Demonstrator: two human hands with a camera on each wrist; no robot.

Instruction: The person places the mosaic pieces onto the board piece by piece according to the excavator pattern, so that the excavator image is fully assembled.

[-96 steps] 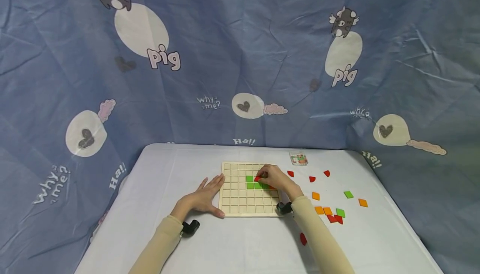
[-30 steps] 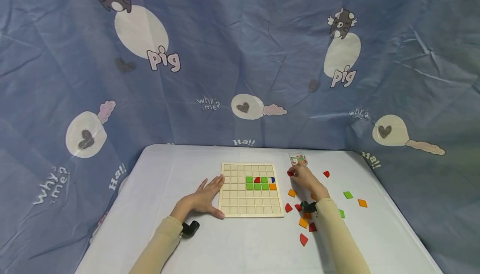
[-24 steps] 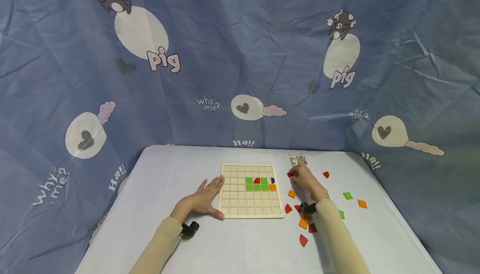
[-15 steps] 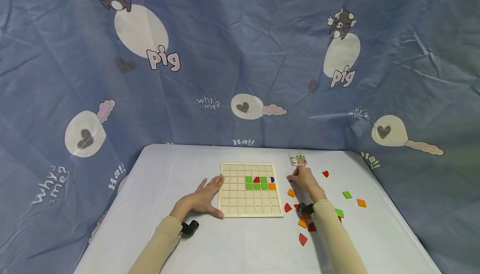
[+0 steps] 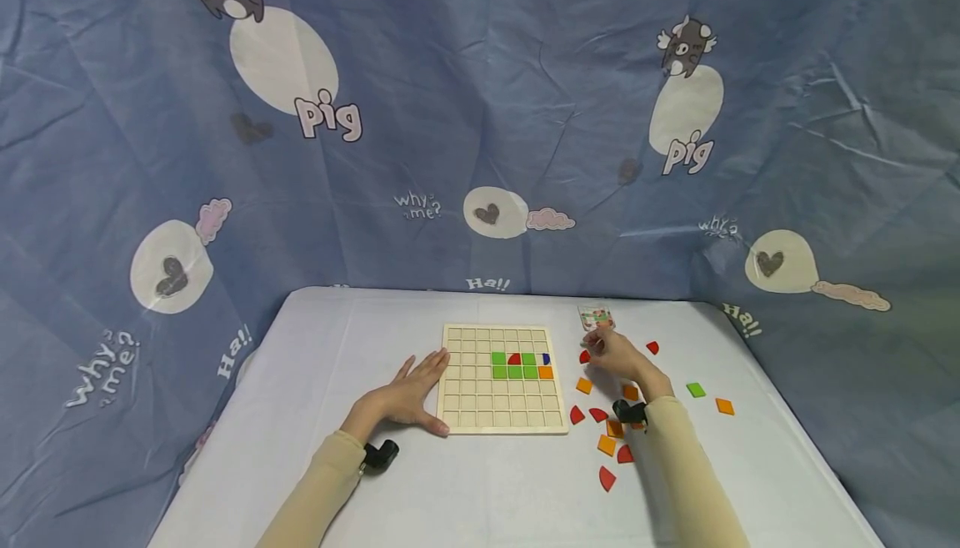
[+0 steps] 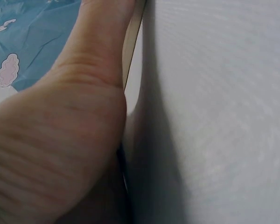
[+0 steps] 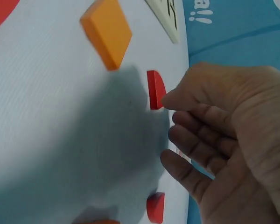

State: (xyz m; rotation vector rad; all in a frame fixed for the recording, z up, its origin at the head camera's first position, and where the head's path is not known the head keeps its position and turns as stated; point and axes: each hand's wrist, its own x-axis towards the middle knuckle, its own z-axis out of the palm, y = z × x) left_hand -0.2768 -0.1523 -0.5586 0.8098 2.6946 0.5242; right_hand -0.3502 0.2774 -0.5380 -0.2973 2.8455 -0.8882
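In the head view my left hand (image 5: 408, 394) lies with fingers spread at the left edge of a wooden grid board (image 5: 472, 406), thumb at its near corner. My right hand (image 5: 615, 356) hovers right of the board, fingers loosely bent and holding nothing. Just past its thumb, a red quarter-circle tile (image 7: 154, 91) lies on the table in the right wrist view. Set in the board are green square tiles (image 5: 514, 373), a red quarter-circle (image 5: 513, 359), an orange square (image 5: 546, 373) and a blue piece (image 5: 546, 359). The left wrist view shows mostly the left palm (image 6: 60, 140).
Loose orange squares (image 5: 607, 445), red quarter-circles (image 5: 607, 479) and a green square (image 5: 696, 389) are scattered right of the board. A small printed card (image 5: 596, 317) lies behind the right hand. A blue patterned curtain (image 5: 420, 114) hangs behind the white table (image 5: 360, 323).
My right hand has left the board, leaving a red quarter-circle in it, and reached right to another red tile. Its fingers have since come off that tile. The left hand has stayed put.
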